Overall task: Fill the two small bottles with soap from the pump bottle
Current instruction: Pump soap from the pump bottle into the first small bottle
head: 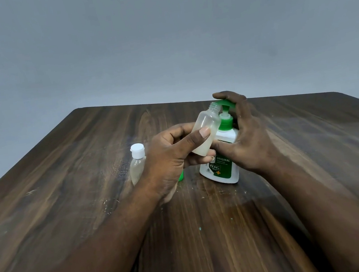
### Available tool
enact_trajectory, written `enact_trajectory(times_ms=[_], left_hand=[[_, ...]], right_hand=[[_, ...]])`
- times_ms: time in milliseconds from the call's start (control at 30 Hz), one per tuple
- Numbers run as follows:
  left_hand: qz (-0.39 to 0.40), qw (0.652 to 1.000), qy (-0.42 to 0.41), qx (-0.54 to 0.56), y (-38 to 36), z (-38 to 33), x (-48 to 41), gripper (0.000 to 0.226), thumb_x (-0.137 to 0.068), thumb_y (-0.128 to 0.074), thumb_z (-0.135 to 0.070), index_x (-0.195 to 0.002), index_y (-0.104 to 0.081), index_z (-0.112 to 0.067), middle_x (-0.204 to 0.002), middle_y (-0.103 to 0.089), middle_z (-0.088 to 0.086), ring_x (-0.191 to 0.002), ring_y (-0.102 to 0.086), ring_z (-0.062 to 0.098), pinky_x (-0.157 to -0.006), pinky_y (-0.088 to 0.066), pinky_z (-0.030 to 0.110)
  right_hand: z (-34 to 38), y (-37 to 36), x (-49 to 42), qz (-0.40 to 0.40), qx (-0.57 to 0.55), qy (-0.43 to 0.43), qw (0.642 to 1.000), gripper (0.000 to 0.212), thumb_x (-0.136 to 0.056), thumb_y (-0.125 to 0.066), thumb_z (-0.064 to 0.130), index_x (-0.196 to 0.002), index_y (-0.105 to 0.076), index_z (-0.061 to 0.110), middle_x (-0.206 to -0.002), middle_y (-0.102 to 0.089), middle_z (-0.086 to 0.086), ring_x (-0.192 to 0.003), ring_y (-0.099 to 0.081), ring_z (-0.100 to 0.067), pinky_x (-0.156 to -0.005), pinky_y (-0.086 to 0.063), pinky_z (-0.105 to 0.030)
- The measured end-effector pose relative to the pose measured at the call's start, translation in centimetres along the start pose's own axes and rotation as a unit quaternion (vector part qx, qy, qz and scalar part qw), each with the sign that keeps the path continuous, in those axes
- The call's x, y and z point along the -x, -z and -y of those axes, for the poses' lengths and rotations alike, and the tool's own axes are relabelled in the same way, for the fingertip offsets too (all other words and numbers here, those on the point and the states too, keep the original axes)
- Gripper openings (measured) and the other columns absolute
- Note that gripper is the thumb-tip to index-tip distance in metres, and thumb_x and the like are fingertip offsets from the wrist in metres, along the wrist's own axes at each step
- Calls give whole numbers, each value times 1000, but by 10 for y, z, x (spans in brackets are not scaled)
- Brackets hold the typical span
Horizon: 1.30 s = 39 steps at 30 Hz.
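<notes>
The white pump bottle (pixel 223 169) stands on the wood counter (pixel 86 173). Its green label reads "ORIGINAL" and "99.99%"; the smaller print is too fine to read, and fingers cover the brand mark. The right hand (pixel 250 134) curls over the green pump head (pixel 226 103), gripping it. The left hand (pixel 172 157) pinches an uncapped small bottle (pixel 206 132), tilted, mouth up by the spout, with pale liquid at its base. At 9 o'clock from the left hand stands a white-capped small bottle (pixel 138 163), partly hidden by the wrist. Something green (pixel 181 176) peeks out beneath that hand.
</notes>
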State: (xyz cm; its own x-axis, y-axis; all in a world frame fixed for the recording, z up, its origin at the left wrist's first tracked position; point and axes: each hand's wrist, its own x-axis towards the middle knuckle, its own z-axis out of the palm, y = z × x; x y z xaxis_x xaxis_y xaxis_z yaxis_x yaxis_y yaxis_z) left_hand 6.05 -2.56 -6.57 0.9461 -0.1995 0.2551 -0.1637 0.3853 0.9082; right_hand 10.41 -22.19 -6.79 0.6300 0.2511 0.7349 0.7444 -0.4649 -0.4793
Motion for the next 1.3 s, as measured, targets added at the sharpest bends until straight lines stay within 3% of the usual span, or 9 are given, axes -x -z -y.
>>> enact_trajectory(times_ms=[300,500,633,767,967,1300], left_hand=[[3,999,-8,-31,2,1,1,46,-83,-75,-35,-117,-73,-4,-96,-78,23,-77,-78,31,-61,-64,28],[6,999,-3,-33,5,1,0,48,-82,-76,-39,-117,-74,-7,-95,-78,25,-76,-77,34,-60,-65,32],[12,999,-3,-42,6,1,0,55,-79,-76,-46,-118,-74,-7,-97,-78,24,-73,-76,32,-59,-65,31],[18,999,0,-31,4,2,0,55,-80,-75,-44,-119,-73,-6,-100,-77,27,-70,-76,31,-57,-64,30],[21,1000,5,-22,6,4,-1,52,-79,-77,-41,-117,-75,-6,-93,-77,25,-64,-75,29,-52,-61,26],[25,999,-5,-21,8,8,-4,50,-86,-72,-39,-120,-72,-3,-102,-75,31,-65,-74,29,-52,-61,27]], right_hand=[[5,-2,2,0,-23,-32,999,67,-84,-88,22,-133,-44,32,-107,-64,32,-97,-70,-1,-77,-53,-14],[4,-5,6,-19,-21,-21,999,78,-81,-89,5,-144,-45,19,-117,-63,15,-106,-65,3,-86,-47,-7],[2,-5,4,-15,-13,-14,1000,82,-80,-90,6,-148,-44,13,-118,-62,16,-106,-65,4,-87,-47,-8],[2,-5,5,-11,-24,-19,999,88,-78,-92,10,-148,-41,19,-121,-64,7,-107,-67,-2,-87,-49,-11],[5,-9,8,-42,-21,-35,998,73,-82,-90,15,-136,-44,30,-115,-63,23,-102,-67,4,-82,-50,-10],[4,-7,8,-27,-19,-23,999,85,-79,-91,14,-148,-42,20,-120,-64,13,-108,-67,-4,-88,-51,-15]])
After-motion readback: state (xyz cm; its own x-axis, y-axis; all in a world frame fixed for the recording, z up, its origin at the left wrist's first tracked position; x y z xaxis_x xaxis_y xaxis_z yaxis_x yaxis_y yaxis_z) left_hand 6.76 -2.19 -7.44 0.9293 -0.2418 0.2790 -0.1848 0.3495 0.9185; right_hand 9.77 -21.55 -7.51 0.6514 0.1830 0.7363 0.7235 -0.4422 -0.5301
